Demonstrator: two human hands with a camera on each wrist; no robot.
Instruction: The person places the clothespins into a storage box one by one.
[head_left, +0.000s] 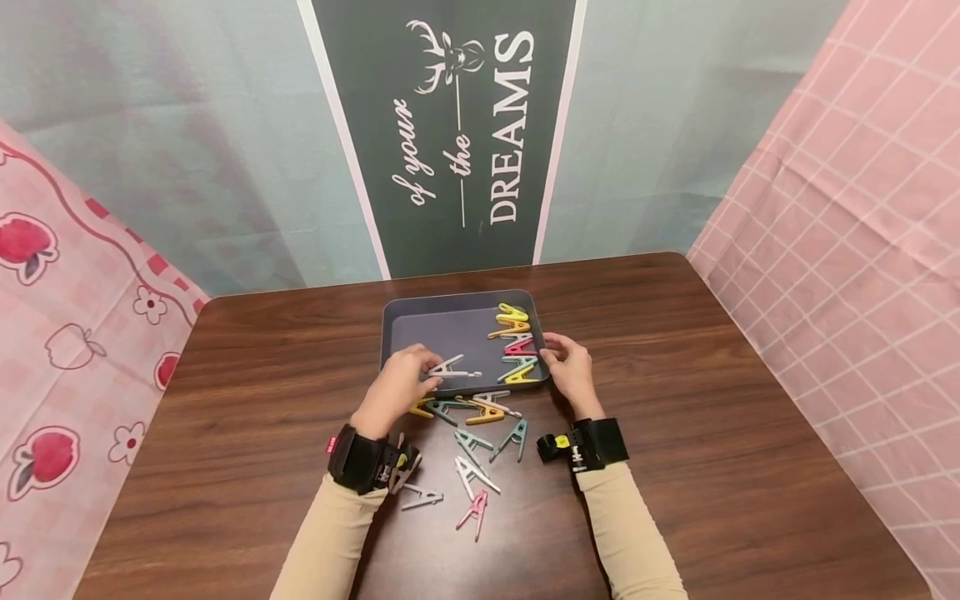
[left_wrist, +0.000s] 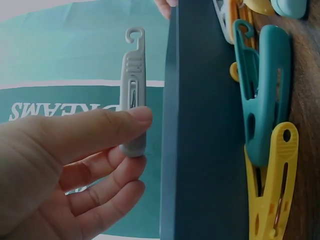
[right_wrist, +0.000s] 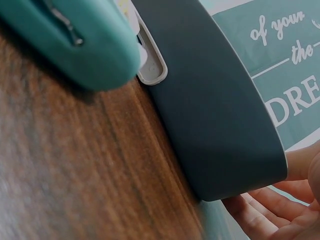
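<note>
Clothespins lie at right in the tray; loose clothespins before it on the table

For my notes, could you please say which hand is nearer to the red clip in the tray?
Right: the right hand touches the right side of the tray, across its rim from the red clip; the left hand is farther left, holding a grey clip.

Beige sleeves to the wrists, black wrist bands; red tag at left, yellow patch at right

Grey clip (left wrist view) partly behind fingers
</note>
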